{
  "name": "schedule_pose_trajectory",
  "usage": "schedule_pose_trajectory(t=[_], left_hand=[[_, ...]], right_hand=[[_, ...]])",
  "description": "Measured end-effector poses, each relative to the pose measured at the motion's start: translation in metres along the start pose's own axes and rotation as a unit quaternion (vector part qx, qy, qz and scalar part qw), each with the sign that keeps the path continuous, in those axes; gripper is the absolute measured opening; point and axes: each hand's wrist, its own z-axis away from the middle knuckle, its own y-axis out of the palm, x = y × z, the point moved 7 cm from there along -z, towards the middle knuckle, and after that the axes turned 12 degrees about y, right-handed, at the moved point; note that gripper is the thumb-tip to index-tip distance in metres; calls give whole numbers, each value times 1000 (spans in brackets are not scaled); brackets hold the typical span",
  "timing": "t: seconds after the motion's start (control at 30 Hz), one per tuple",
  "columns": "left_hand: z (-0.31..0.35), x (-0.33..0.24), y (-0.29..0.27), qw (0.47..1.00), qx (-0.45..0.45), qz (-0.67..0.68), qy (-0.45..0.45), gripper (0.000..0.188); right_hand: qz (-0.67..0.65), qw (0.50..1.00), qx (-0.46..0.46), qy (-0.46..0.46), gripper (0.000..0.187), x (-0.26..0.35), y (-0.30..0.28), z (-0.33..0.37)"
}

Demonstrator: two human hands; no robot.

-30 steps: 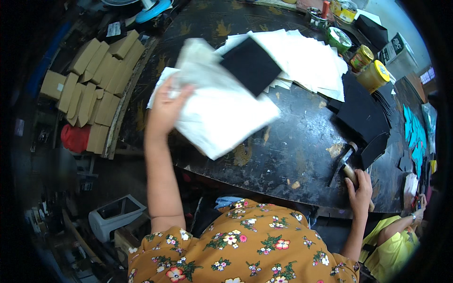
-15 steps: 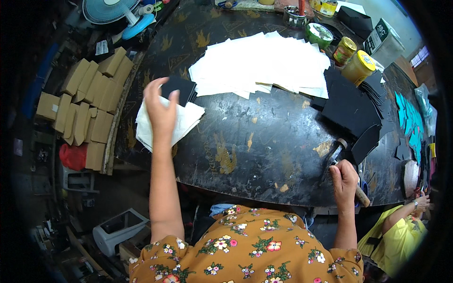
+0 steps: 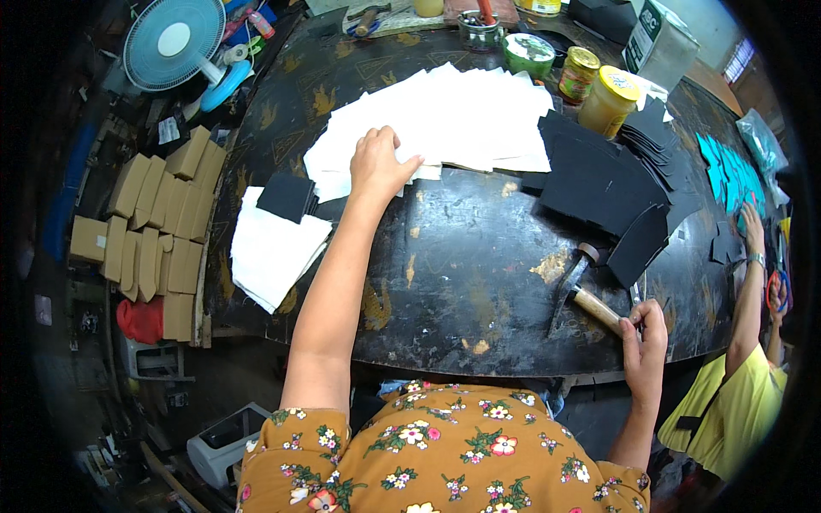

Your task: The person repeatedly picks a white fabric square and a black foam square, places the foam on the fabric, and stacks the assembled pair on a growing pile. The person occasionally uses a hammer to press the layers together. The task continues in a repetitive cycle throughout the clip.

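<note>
My left hand [image 3: 380, 167] is above the front edge of a pile of white sheets [image 3: 462, 111], thumb out and fingers loosely bent, apparently holding nothing. To its left lies a smaller white stack [image 3: 269, 256] with square black pieces [image 3: 286, 196] on top. My right hand [image 3: 646, 338] is closed around the end of the wooden handle of a hammer [image 3: 594, 308], its metal head towards the black pieces. A narrow metal tip [image 3: 635, 295] shows just above this hand; the rest of that item is hidden.
Black cut pieces [image 3: 590, 179] are piled at right, below a yellow-lidded jar [image 3: 610, 98]. Small cardboard boxes [image 3: 175, 197] stand beyond the table's left edge, near a fan [image 3: 174, 43]. At far right, a person in yellow [image 3: 744, 393] reaches towards turquoise pieces [image 3: 731, 175].
My left hand has moved right, from the small stack to the large white pile. My right hand has shifted towards the hammer's handle end. The person at right has reached forward. The view has shifted.
</note>
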Motion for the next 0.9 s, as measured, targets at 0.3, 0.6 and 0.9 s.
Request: schedule_pose_trajectory(t=[0.3, 0.6, 0.9], left_hand=[[2, 4, -29, 998, -41, 51, 3, 14], [84, -85, -123, 947, -52, 149, 279, 20], [163, -153, -40, 865, 227, 355, 273, 41]], right_hand=[[-25, 996, 68, -55, 6, 27, 22, -3], [-18, 996, 19, -87, 29, 61, 43, -3], [-61, 984, 117, -118, 13, 97, 68, -9]])
